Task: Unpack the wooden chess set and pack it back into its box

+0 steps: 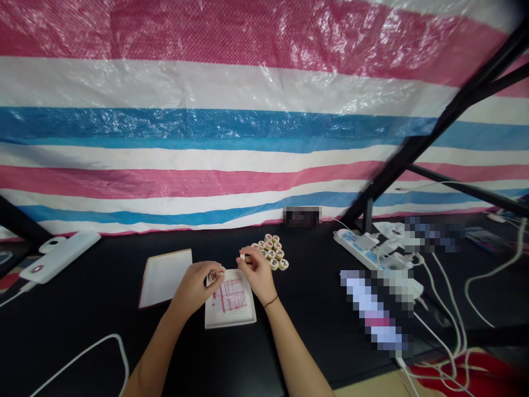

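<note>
Above the white tray (pixel 229 321) on the black worktop (pixel 306 325), the left hand (pixel 193 286) grips at least one red-marked disc (pixel 222 271), while the right hand (pixel 257 273) pinches a cream disc (pixel 242 257) near the clustered discs (pixel 271 254)

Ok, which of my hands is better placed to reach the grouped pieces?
Probably your right hand: it is beside the grouped pieces, though it pinches a separate piece. Your left hand is farther away, at the white tray.

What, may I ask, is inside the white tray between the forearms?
The white tray shows a red grid and marks; the left hand covers part of the far-left corner, hiding whatever lies there.
</note>
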{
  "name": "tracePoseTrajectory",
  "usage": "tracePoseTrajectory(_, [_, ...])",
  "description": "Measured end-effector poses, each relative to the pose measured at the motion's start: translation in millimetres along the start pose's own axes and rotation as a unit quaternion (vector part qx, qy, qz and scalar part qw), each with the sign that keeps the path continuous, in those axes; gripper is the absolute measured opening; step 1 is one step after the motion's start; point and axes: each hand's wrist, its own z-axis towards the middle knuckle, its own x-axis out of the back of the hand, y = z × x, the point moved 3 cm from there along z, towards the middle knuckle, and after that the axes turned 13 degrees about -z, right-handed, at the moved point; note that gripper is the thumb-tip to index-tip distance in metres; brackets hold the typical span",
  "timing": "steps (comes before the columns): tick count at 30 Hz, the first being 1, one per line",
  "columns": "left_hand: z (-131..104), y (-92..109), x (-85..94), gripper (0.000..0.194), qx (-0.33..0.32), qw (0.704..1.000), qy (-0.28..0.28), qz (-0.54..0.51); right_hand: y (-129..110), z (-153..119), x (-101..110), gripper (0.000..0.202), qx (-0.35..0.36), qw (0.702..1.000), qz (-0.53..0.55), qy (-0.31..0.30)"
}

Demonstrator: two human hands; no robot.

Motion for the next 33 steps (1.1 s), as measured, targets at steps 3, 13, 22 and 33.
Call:
tracePoseTrajectory(3, [-0.4, 4.0, -7.3, 0.009, -0.001, 0.997, -0.06, 0.056, 1.5, 0.9, 0.0, 0.02, -0.004, 1.0, 0.002, 0.0])
tracePoseTrajectory(13, [-0.6, 2.8, -12.8, 0.032, 0.013, 0.987, -0.073, 0.145, -16.1, -12.7, 0.1, 0.024, 0.122, 0.984, -0.115, -0.055])
tracePoseTrajectory(22, [-4.5, -2.2, -15.3, 0.036, 0.049, 0.983, -0.117, 0.136, -19.1, -23.6, -15.5, 0.014, 0.191, 0.915, -0.325, -0.145])
tracePoseTrajectory(33, [-5.2, -4.5, -10.2, 0.038, 0.062, 0.981, -0.129, 0.132, -13.9, -25.3, -21.8, 0.01, 0.211, 0.88, -0.403, -0.136])
